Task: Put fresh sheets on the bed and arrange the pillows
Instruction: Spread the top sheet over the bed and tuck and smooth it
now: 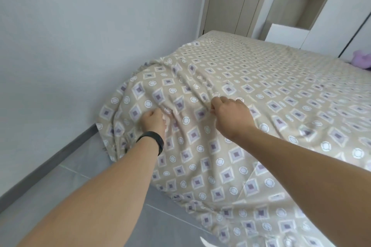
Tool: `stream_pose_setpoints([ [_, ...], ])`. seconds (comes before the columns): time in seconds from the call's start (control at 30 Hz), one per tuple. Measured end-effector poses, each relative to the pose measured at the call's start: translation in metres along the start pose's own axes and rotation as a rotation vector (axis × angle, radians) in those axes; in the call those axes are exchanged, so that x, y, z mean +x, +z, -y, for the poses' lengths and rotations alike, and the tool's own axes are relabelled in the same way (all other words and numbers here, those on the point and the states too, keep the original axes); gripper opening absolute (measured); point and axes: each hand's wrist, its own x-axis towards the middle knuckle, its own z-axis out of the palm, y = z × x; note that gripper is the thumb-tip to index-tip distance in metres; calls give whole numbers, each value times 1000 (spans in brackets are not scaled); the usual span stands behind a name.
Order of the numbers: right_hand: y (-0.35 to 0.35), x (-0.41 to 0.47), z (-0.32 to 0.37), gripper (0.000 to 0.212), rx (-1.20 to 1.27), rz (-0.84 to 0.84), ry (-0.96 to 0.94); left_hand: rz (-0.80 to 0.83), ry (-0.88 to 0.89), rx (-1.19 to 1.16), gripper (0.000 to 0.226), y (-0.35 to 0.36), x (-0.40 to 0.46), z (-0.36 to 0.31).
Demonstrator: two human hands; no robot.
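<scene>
At bed corner: left hand (pixel 153 121), right hand (pixel 230 115) pinch sheet (pixel 200 146) (fingertips buried in folds).

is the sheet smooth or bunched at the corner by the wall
Bunched. The patterned sheet gathers into folds where the left hand and right hand grip it; farther up the bed it lies flat.

One bed (pixel 210 35) was in view, and one patterned sheet (pixel 251 90) lay over it. Two hands were on that sheet: the left hand (pixel 153 121) and the right hand (pixel 230 114). One black wristband (pixel 154 140), one door (pixel 230 0) beyond the bed, one purple soft toy (pixel 362 60) at its far side.
</scene>
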Motion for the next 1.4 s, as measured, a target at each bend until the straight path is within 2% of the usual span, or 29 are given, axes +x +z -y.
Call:
stream_pose_setpoints([
  [0.1,-7,-4,12,19,61,72,-50,-97,120,66,7,-22,20,-8],
  [0.2,-9,-3,12,17,51,136,-49,-164,140,198,59,-44,35,-17],
  [0.3,-7,-1,9,5,67,124,-71,-206,149,417,77,-58,43,-16],
  [0.37,-4,3,18,14,84,56,-102,-193,149,485,68,-64,47,-11],
  [0.47,-3,17,40,21,125,4,-116,-140,177,452,20,-66,50,-7],
  [0.5,-3,22,48,24,125,8,-124,-107,194,459,18,-68,50,-6],
  [0.57,-3,31,64,29,113,24,-146,-90,219,444,28,-71,55,-5],
  [0.7,0,39,86,30,78,3,-190,-165,251,317,22,-81,54,-5],
  [0.83,-1,36,94,29,66,5,-200,-205,337,290,24,-95,52,-13],
  [0.93,-4,32,94,28,49,28,-201,-316,367,266,25,-108,58,-23],
  [1.0,-8,32,94,29,42,53,-194,-368,289,317,25,-123,54,-23],
  [1.13,-18,36,97,34,26,50,-169,-348,-37,541,12,-153,47,-9],
  [1.2,-20,37,98,34,25,50,-165,-346,-135,595,32,-154,48,-10],
  [1.27,-22,37,98,36,17,75,-158,-336,-180,628,48,-151,47,-14],
  [1.4,-19,29,84,36,9,111,-138,-260,-156,711,45,-134,42,-15],
])
